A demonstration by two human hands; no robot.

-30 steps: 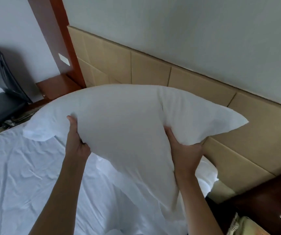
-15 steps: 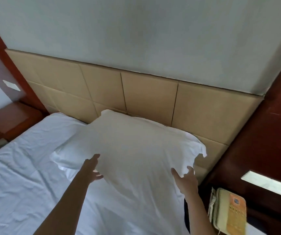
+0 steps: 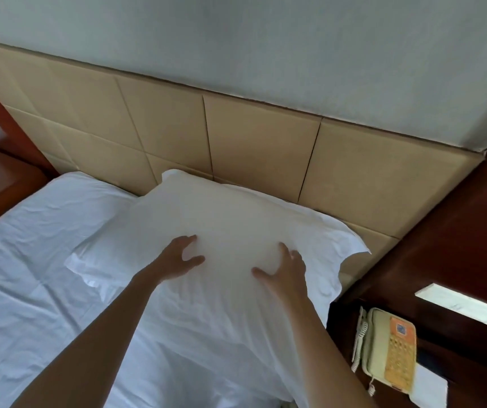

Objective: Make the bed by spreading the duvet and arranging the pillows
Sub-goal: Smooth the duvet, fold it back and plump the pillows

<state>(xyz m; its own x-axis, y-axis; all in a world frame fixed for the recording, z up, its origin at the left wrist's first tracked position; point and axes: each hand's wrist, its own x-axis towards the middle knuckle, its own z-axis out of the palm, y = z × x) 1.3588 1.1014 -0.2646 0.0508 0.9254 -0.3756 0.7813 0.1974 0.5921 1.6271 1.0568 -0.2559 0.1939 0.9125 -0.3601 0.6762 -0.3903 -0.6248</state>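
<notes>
A white pillow (image 3: 230,219) lies flat at the head of the bed, its far edge against the beige padded headboard (image 3: 260,142). My left hand (image 3: 174,260) rests on the pillow's near middle with fingers spread. My right hand (image 3: 283,269) lies beside it on the pillow, fingers spread too. Both hands press on the fabric and grip nothing. The white sheet (image 3: 30,278) covers the mattress to the left, wrinkled. No duvet shows in the head view.
A dark wooden nightstand (image 3: 454,260) stands at the right with a cream and orange telephone (image 3: 389,348) on it. A second wooden nightstand (image 3: 1,184) sits at the far left. The grey wall (image 3: 266,39) rises above the headboard.
The pillow was held up in both hands, then dropped flat against the headboard. Both hands let go and moved onto its top, fingers spread.
</notes>
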